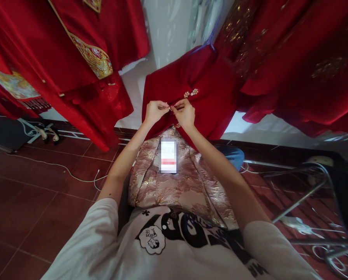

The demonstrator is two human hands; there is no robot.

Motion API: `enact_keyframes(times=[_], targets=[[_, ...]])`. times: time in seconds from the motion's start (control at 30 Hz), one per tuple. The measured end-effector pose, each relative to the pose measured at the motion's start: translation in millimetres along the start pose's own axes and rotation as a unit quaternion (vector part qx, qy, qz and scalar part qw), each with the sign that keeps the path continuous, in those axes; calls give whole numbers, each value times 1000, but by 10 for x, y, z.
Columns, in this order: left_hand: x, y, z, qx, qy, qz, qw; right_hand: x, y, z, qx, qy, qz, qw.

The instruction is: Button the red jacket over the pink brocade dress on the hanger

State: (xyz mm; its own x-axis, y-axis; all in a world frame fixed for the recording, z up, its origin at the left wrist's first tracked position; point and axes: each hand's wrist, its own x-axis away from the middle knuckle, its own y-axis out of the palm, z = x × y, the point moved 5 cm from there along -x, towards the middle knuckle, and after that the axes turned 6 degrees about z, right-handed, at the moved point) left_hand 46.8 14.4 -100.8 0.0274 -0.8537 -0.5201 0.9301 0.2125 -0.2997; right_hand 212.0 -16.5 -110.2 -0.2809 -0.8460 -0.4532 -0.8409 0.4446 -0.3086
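Observation:
A red jacket (165,83) hangs on a purple hanger (210,42) in front of me, its lower part above my lap. Flower-shaped beaded clasps (190,93) run down its front opening, one above my hands and another below. My left hand (156,111) pinches one side of the middle beaded clasp, thumb against finger. On the clasp's other side, my right hand (185,113) pinches too, fingertips almost touching the left ones. My fingers largely cover this clasp, so I cannot tell whether its halves are joined. A phone (168,155) with a lit screen lies on the shiny patterned fabric (150,182) over my lap.
Red garments with gold embroidery (96,58) hang at the left; more red garments (296,66) hang at the right. A metal-framed chair (302,200) stands at the right. A white cable (71,177) crosses the tiled floor near dark shoes (50,134) at the left.

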Motion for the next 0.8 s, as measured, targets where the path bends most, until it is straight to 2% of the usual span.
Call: enact_keyframes(times=[0.2, 0.3, 0.37, 0.47, 0.6, 0.7, 0.8], targets=[[-53, -32, 131, -74, 6, -62, 995, -21, 26, 0, 20, -24, -18, 999], [36, -86, 122, -121, 5, -52, 991, 53, -35, 24, -15, -62, -41, 997], [153, -139, 75, -173, 4, -36, 984, 171, -100, 58, -2, -72, -71, 995], [346, -185, -53, -244, -38, -38, 968, 412, -184, 147, 83, -56, -114, 988], [475, -147, -165, -251, -91, -86, 960, 672, -209, 298, 203, -17, -125, 971], [471, -164, -184, -255, -97, -83, 958, 731, -171, 413, 237, 1, -106, 966], [464, -196, -224, -263, -112, -108, 952, 703, -131, 517, 226, 6, -106, 968]])
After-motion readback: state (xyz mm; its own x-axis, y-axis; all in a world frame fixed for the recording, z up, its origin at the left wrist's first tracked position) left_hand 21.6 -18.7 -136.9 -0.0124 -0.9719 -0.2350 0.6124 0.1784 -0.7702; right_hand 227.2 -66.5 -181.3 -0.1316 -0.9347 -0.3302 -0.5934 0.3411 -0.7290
